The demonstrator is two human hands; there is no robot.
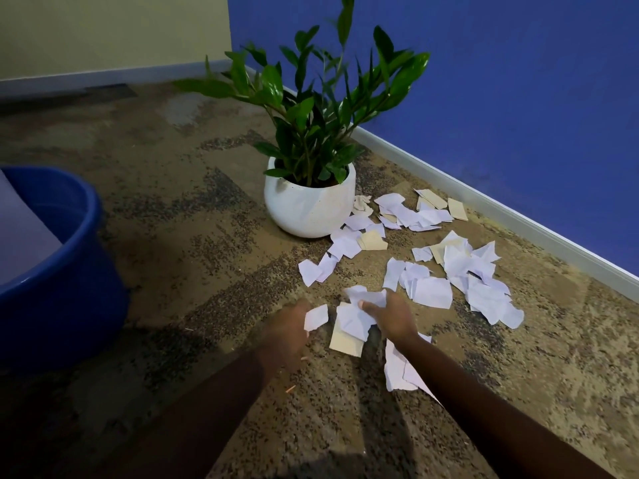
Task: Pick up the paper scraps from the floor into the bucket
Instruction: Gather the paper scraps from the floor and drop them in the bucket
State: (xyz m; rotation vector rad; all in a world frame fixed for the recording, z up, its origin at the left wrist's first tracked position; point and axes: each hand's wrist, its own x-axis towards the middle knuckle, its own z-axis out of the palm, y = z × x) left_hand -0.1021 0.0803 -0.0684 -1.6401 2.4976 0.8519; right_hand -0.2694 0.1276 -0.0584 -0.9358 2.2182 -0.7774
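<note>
Head view: right hand [392, 318] at lower centre, fingers clenched round bunch [359, 312] of white scraps. Left hand [287, 331] just left of it, blurred; small scrap [316, 317] at its fingertips, grip unclear. Loose scraps [432, 257] litter carpet [179, 236] centre right, between plant pot [307, 205] and blue wall [518, 81]. Bucket [65, 271] at left edge, well apart from hands.

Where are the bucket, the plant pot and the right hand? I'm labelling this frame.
bucket [74, 216]: head view, on its blue rim.
plant pot [306, 209]: head view, on its white front wall.
right hand [392, 314]: head view, on its back, gripping white scraps.
</note>
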